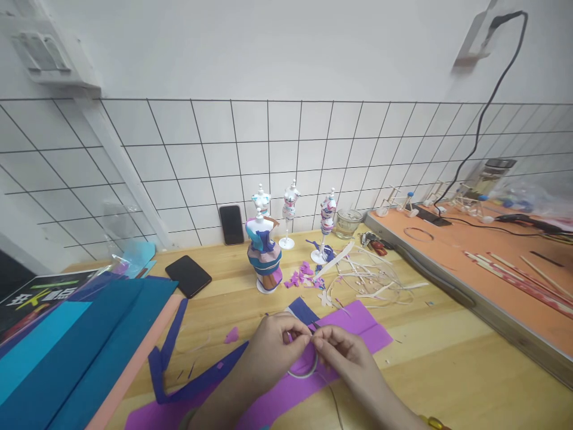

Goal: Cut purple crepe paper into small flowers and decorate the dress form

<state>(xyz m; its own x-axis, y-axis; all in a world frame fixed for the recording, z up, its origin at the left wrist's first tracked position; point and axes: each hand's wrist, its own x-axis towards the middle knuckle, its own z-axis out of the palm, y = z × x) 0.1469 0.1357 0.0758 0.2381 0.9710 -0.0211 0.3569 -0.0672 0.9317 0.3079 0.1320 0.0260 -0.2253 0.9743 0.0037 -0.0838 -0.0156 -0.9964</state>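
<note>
My left hand (pixel 283 340) and my right hand (pixel 344 358) meet fingertip to fingertip, both pinched closed. From their fingers hangs a thin pale ring (pixel 303 375), possibly a narrow tape roll; its upper part is hidden. A dark pointed tip shows just behind the fingertips, its kind unclear. Beneath both hands lies purple sheet material (pixel 364 325), with a dark blue piece (pixel 302 312) behind them. A long dark blue strip (pixel 192 388) bends across the table to the left of my left hand. A thin pale strand (pixel 335 406) trails below my right hand.
A small dress form (pixel 264 251) in layered fabric stands ahead, with several slimmer ones behind. Purple scraps (pixel 304 276), tangled pale strips (pixel 367 272) and a glass bowl (pixel 348 223) lie right of it. Two phones and coloured sheets (pixel 111 322) are left; a raised orange board (pixel 470 257) borders the right.
</note>
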